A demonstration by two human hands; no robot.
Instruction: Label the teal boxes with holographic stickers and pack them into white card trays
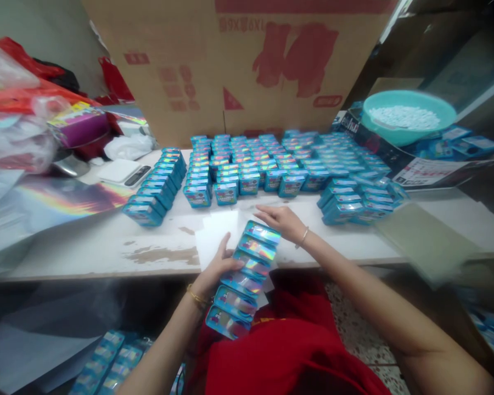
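Dozens of small teal boxes (pixel 267 159) stand in tight rows on the white table (pixel 107 247), and they serve as the landmark for the rest. Far left of those rows lies a heap of plastic bags (pixel 16 109), with a holographic sheet (pixel 57 200) spread flat below it, and a white calculator-like device (pixel 125 171) sits between that heap and the rows. Just left of the rows a separate slanting line of boxes (pixel 158 184) leans one against the next, which looks like a way to keep them upright without a support. In front of the rows, toward the person, the left hand (pixel 216 269) curls its fingers around the side of a stack of boxes (pixel 242 280), thumb up along the edge, apparently bracing the stack so its overlapped boxes do not slide (the stack's lower end rests against the red shirt (pixel 288 351)). The right hand (pixel 282 219) lies at the stack's far end, fingers extended and loosely spread over the topmost box, steadying rather than gripping, as far as I can judge. Behind the rows a large cardboard carton (pixel 239 60) stands like a backstop. Right of the rows a turquoise bowl (pixel 407 115) holds small white pieces.
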